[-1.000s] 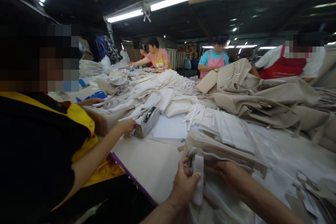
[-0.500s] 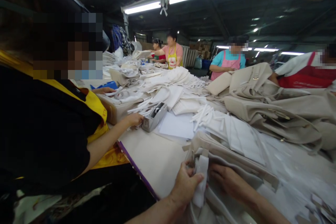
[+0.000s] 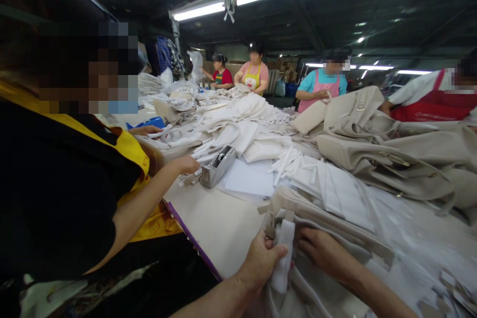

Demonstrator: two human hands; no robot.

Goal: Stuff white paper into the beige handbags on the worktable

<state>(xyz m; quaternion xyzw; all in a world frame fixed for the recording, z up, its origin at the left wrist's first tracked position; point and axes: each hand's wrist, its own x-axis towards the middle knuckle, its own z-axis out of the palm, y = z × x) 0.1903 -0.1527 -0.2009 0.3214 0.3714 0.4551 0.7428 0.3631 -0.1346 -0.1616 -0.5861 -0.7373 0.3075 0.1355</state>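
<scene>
A beige handbag (image 3: 280, 199) lies at the table's near edge, its mouth facing me. My left hand (image 3: 261, 261) is closed on a strap wrapped in white foam (image 3: 283, 263) at the bag's left end, thumb on top of the wrapping. Just right of it, my right hand (image 3: 322, 251) reaches into the bag's mouth against the grey lining. Its fingers are curled together, and what they grip is hidden. A small brownish tab (image 3: 270, 231) shows above my left fingertips.
A grey tape dispenser (image 3: 218, 171) and white sheets (image 3: 249, 179) lie beyond the bag. More beige bags (image 3: 380, 159) are heaped at right, white packing pieces (image 3: 246, 114) in the middle. A co-worker in a yellow apron (image 3: 134, 149) stands close at left; several others work across the table.
My hands stay almost in place on the bag, the right fingers shifting slightly. The co-worker's hand at left has moved away from the tape dispenser. A far co-worker now lifts a clear plastic bag.
</scene>
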